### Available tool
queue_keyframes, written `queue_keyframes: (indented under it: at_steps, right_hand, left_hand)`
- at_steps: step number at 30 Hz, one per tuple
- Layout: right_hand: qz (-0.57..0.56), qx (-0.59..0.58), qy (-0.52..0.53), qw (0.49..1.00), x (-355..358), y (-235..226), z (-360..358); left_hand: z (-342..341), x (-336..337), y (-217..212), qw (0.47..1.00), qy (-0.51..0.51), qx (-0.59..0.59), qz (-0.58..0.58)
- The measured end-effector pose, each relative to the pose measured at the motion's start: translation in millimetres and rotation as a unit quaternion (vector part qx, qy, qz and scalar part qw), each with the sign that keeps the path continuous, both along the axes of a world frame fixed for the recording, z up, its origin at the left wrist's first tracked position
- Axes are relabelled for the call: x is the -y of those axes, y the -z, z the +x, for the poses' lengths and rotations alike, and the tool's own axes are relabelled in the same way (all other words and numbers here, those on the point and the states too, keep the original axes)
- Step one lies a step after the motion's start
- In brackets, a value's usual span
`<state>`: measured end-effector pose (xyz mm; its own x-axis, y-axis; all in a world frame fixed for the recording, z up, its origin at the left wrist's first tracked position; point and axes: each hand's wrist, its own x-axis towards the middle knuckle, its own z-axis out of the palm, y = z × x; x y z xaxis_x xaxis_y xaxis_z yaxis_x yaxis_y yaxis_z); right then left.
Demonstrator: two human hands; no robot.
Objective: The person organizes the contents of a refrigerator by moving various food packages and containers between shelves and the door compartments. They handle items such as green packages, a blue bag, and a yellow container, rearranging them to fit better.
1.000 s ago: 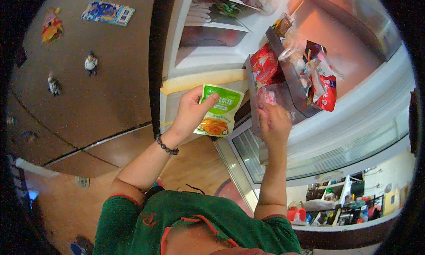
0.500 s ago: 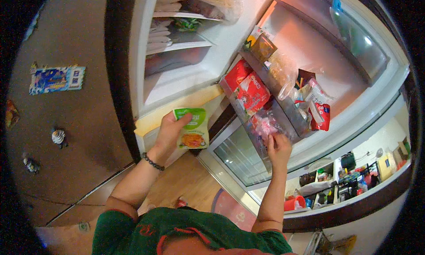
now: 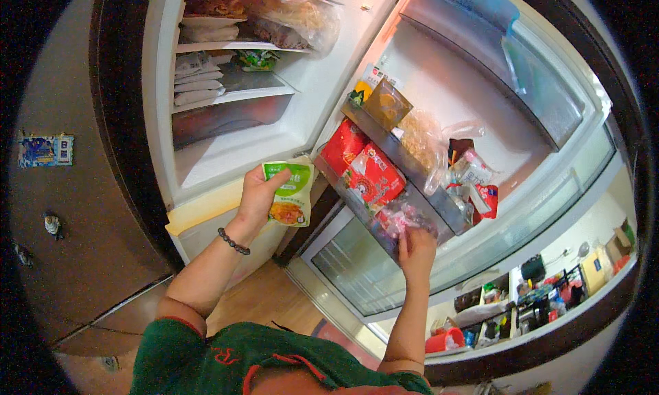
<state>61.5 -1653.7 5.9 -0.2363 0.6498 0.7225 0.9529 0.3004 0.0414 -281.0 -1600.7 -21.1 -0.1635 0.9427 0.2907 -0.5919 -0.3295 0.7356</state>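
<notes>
My left hand [image 3: 257,194] is closed on a green and cream food pouch [image 3: 288,192] with a picture of food on it, the thumb lying over its front. It holds the pouch in front of the open fridge's lower edge. My right hand [image 3: 417,247] reaches to the lowest door shelf [image 3: 360,213]. Its fingers pinch a crumpled clear plastic bag [image 3: 401,216] with something pink and white in it. Beside that bag, in the same shelf, stand red packets [image 3: 377,179]. The tips of my right fingers are partly hidden by the bag.
The door shelf above holds a brown packet [image 3: 388,105], a clear bag of tan food [image 3: 420,144] and a red packet [image 3: 486,200]. Inside the fridge [image 3: 226,165], white packets [image 3: 198,79] lie stacked. Toward the lower right, a counter holds a red container [image 3: 443,341] and several kitchen items.
The view has shifted, so the fridge and its door sit further left. My left hand still holds the pouch; my right hand stays at the clear bag, its fingers closed more tightly on it.
</notes>
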Motion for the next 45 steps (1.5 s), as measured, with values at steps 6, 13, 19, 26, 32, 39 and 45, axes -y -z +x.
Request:
queue_keyframes:
  at_steps: [6, 13, 19, 26, 32, 39, 45]
  right_hand:
    - [0.018, 0.004, -0.033, 0.999, -11.3, 4.9, -0.4]
    - [0.037, 0.01, -0.007, 0.999, -3.0, 5.1, -11.6]
    - [0.123, 0.031, -0.146, 0.981, 17.9, -53.0, -67.9]
    - [0.233, 0.068, -0.147, 0.959, 3.0, -139.7, -103.3]
    - [0.292, 0.027, -0.134, 0.947, -14.7, -200.2, -98.5]
    - [0.4, 0.063, -0.073, 0.911, -40.9, -296.8, -107.8]
    - [0.226, 0.099, 0.052, 0.968, -127.7, -448.3, -84.9]
  left_hand:
    - [-2.4, -16.0, 17.1, 1.0, -0.024, 0.004, -0.004]
    - [-36.1, -36.5, 46.7, 0.988, -0.1, -0.103, -0.053]
    - [-109.4, -98.1, 98.8, 0.948, -0.232, -0.195, -0.097]
    - [-156.6, -157.9, 70.2, 0.832, -0.275, -0.471, -0.099]
    - [-169.1, -201.5, 88.7, 0.727, -0.321, -0.601, -0.081]
    - [-159.5, -182.7, 80.1, 0.679, -0.301, -0.646, -0.176]
    - [-102.5, -121.9, 53.4, 0.597, -0.366, -0.706, -0.106]
